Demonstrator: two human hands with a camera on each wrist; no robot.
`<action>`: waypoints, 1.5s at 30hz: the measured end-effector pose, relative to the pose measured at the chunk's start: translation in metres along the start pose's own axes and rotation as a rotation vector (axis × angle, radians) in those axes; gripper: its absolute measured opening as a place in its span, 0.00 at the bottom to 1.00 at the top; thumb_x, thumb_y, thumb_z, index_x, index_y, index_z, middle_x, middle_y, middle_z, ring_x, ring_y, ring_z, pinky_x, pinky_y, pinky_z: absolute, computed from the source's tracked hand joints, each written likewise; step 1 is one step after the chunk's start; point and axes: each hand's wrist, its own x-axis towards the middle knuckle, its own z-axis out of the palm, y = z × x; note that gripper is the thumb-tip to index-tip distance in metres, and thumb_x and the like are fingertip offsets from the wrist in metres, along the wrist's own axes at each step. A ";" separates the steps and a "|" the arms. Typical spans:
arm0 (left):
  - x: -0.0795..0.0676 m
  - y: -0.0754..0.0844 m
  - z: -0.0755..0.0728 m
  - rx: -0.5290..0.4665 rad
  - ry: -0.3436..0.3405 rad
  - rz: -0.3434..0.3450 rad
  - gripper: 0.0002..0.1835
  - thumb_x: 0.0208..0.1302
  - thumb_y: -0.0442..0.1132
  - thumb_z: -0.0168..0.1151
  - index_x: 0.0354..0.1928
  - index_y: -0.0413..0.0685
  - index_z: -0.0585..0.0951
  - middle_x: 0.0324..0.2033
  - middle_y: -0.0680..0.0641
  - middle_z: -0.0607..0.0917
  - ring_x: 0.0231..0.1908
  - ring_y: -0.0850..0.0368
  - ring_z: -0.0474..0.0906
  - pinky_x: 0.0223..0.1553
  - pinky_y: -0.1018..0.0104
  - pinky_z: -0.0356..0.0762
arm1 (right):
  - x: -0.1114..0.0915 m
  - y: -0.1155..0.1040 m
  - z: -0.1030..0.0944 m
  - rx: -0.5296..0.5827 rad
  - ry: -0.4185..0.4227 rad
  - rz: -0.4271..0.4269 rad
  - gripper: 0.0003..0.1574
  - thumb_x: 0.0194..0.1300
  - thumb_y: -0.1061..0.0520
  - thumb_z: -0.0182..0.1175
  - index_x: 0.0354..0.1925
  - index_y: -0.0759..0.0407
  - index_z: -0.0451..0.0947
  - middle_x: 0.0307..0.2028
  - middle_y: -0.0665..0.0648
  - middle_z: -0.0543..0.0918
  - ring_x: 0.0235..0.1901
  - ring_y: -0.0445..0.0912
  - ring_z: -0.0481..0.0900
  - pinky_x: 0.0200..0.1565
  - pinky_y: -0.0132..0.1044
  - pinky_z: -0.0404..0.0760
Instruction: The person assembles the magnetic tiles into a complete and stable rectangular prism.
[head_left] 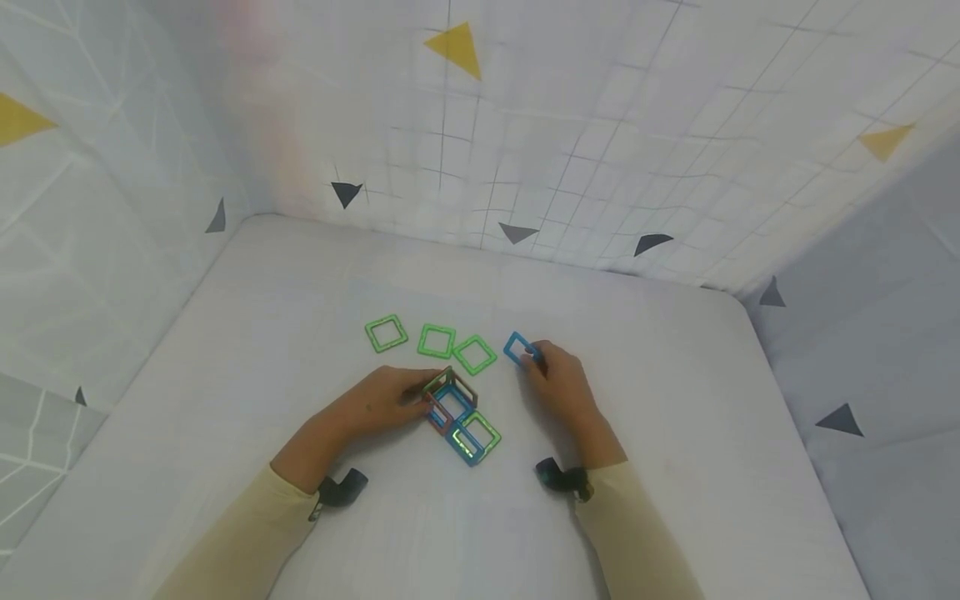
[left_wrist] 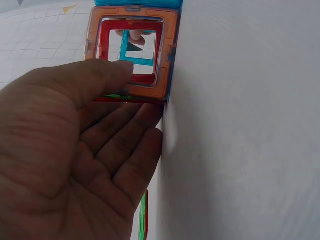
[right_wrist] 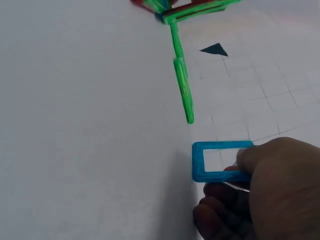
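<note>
My left hand (head_left: 384, 402) holds the near left side of a small structure of magnetic tiles (head_left: 474, 460), with red, blue and green frames joined together. In the left wrist view, the thumb lies across an orange square tile (left_wrist: 145, 91) and the fingers are under its lower edge. My right hand (head_left: 562, 387) pinches a blue magnetic tile (right_wrist: 198, 162) between thumb and fingers, right of the structure. Part of that blue tile is hidden behind the thumb.
Beyond the structure, a green square tile (head_left: 380, 320) lies at the left of the white table (head_left: 675, 375). Two more green tiles, one (head_left: 437, 327) beside the other (head_left: 463, 345), lie nearer the right hand. Fabric walls (head_left: 555, 125) with triangle marks surround the table.
</note>
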 end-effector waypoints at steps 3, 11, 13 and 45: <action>0.000 0.001 0.000 0.001 0.003 -0.009 0.31 0.66 0.45 0.67 0.70 0.57 0.72 0.63 0.52 0.79 0.65 0.54 0.73 0.66 0.56 0.72 | -0.004 -0.002 -0.001 -0.043 -0.001 -0.015 0.19 0.76 0.45 0.52 0.50 0.58 0.78 0.39 0.55 0.83 0.39 0.49 0.80 0.47 0.46 0.83; -0.001 0.003 0.001 -0.010 -0.008 -0.055 0.31 0.66 0.45 0.66 0.71 0.60 0.71 0.63 0.53 0.79 0.66 0.55 0.72 0.66 0.55 0.71 | -0.018 -0.010 -0.005 -0.148 -0.015 -0.047 0.13 0.74 0.50 0.56 0.38 0.58 0.80 0.30 0.53 0.82 0.31 0.48 0.78 0.38 0.42 0.82; -0.001 0.003 0.001 -0.011 -0.007 -0.055 0.31 0.66 0.45 0.66 0.71 0.60 0.71 0.63 0.53 0.79 0.66 0.55 0.72 0.66 0.55 0.71 | -0.021 -0.013 -0.007 -0.162 -0.032 -0.050 0.15 0.74 0.51 0.56 0.31 0.56 0.77 0.24 0.52 0.77 0.26 0.47 0.73 0.31 0.39 0.76; -0.001 0.002 0.001 0.004 0.004 -0.033 0.31 0.66 0.46 0.67 0.70 0.58 0.72 0.64 0.51 0.79 0.66 0.53 0.72 0.66 0.54 0.71 | -0.082 -0.041 -0.010 -0.189 -0.183 -0.142 0.15 0.70 0.47 0.61 0.26 0.48 0.78 0.17 0.44 0.71 0.20 0.39 0.68 0.24 0.31 0.69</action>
